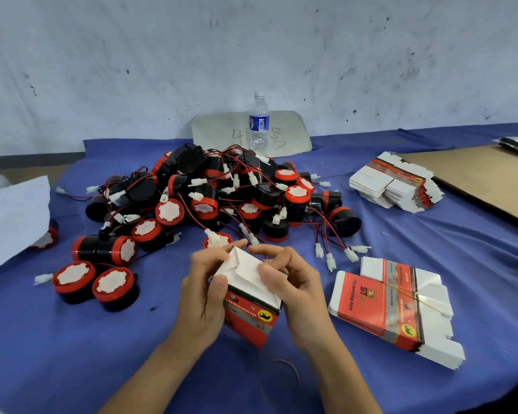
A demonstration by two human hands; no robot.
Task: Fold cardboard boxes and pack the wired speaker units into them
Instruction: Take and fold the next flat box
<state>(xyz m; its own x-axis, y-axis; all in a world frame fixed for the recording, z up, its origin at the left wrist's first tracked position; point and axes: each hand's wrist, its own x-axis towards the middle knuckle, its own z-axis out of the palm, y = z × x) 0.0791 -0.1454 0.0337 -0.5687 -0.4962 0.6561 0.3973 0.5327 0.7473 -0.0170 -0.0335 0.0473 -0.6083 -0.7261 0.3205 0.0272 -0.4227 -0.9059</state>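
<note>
A small red, grey and white cardboard box (251, 312) is held above the blue cloth near the front centre. My left hand (205, 291) grips its left side, thumb on the wall, fingers curled over the top edge. My right hand (293, 282) holds the right side and its thumb and fingers press down the white end flaps (245, 265). A large heap of black and red speaker units (222, 192) with red-black wires and white plugs lies behind the box. Two units (93, 282) stand at the front left.
A rubber-banded stack of flat boxes (389, 306) lies right of my hands; another stack (398, 183) sits farther back right. A water bottle (259, 124) stands behind the heap. Brown cardboard (485, 174) covers the right edge, white paper (12, 216) the left. A rubber band (284, 375) lies near my forearms.
</note>
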